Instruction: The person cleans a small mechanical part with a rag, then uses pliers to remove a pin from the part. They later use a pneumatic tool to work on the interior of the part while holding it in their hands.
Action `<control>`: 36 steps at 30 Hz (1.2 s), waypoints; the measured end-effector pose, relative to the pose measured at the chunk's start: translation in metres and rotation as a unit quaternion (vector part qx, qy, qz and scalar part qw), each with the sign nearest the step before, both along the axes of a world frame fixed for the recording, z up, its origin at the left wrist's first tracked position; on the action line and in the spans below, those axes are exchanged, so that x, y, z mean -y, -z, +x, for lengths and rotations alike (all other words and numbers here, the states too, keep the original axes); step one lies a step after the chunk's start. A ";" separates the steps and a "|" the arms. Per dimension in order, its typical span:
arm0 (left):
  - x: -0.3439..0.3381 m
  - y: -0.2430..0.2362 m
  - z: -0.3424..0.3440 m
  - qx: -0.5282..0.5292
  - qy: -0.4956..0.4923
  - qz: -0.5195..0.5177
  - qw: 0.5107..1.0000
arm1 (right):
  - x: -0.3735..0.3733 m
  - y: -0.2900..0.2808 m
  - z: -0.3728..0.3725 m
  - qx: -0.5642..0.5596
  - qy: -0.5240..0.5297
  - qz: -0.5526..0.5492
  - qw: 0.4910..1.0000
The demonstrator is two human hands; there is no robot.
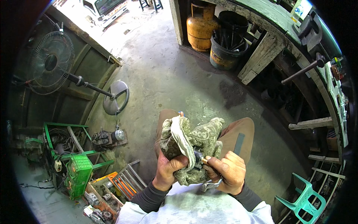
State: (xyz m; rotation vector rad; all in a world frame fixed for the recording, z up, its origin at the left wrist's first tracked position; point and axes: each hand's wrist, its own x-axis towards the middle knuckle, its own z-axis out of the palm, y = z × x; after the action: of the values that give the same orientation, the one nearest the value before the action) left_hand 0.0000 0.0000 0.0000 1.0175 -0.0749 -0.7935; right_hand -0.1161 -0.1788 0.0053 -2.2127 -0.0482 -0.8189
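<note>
Above my lap, my left hand (168, 171) is closed round a bunched, olive-patterned cloth (203, 135) with a pale hem. Its folds wrap a dark, rounded metal part (198, 155), which shows only in a gap. At this part, the thumb and forefinger of my right hand (230, 172) pinch a small brass-coloured piece (204, 160). The same hand also grips a metal tool; a flat dark strip (239, 143) sticks out above the fingers and a curved silver end (211, 185) below. The fingers hide its middle, so I cannot tell its kind.
On the left stand a pedestal fan (51, 61), a green metal frame (74, 152) and a wooden box (106, 196) of parts. At the far right, an orange gas cylinder (201, 28) and black bucket (227, 52) sit under a workbench (257, 16). A green plastic chair (307, 201) is near right.
</note>
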 end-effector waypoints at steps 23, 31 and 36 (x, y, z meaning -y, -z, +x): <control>-0.025 0.035 -0.007 0.455 -0.059 0.140 0.878 | -0.001 -0.006 -0.001 0.029 -0.010 -0.005 1.000; -0.028 0.027 -0.014 0.181 -0.079 0.072 0.978 | 0.000 -0.005 0.000 0.044 -0.019 -0.006 0.999; -0.016 0.012 -0.005 -0.011 0.008 -0.034 0.999 | 0.001 -0.005 -0.002 0.037 -0.029 -0.012 0.999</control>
State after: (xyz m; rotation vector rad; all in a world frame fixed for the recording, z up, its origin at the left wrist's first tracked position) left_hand -0.0051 0.0163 -0.0121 0.9444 -0.0911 -0.8118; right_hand -0.1181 -0.1801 0.0105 -2.1917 -0.1583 -0.8713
